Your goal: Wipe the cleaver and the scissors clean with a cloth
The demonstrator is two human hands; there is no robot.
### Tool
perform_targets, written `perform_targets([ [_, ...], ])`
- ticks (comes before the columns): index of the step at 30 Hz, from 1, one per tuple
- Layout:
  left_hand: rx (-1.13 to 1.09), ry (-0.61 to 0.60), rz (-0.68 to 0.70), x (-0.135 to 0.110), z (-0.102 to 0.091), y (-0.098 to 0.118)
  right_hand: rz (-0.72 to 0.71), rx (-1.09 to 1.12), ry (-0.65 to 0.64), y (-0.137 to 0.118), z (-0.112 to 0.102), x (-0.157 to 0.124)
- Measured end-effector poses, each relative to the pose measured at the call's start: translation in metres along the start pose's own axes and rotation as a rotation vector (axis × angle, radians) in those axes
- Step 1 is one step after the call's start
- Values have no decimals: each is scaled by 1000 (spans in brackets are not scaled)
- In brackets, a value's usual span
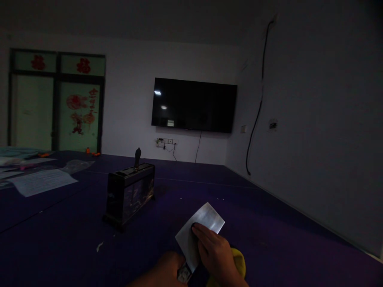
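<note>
You have the broad metal blade (208, 217) in front of you at the lower middle of the view, tilted above the purple worktop (269, 223). Your left hand (167, 267) is closed round its lower end, beside a grey patterned piece (183, 274) too dark to make out. Your right hand (218, 255) lies over the blade's face, its fingers close together on a small dark piece (194, 225); you cannot tell whether they grip it or only press it. Something yellow (240, 261) shows just beside that hand, partly hidden by it. Ahead and to your left, the dark block (131, 195) stands upright on the worktop, with one black handle (137, 157) sticking up from its top. Farther left lie some papers (44, 181) and a clear plastic bag (77, 166). A TV (194, 105) hangs on the far wall.
</note>
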State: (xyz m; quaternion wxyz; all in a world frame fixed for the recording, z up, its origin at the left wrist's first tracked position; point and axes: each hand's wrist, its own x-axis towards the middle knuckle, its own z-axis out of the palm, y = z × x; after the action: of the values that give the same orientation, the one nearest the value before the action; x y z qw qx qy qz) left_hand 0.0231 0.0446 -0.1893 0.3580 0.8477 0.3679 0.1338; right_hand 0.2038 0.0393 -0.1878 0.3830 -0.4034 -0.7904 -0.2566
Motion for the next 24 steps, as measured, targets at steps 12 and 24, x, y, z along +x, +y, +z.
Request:
perform_targets([
  [12, 31, 32, -175, -8, -1, 6, 265, -255, 120, 31, -7, 0],
  [24, 74, 48, -169, -3, -2, 6, 241, -184, 142, 33, -4, -1],
])
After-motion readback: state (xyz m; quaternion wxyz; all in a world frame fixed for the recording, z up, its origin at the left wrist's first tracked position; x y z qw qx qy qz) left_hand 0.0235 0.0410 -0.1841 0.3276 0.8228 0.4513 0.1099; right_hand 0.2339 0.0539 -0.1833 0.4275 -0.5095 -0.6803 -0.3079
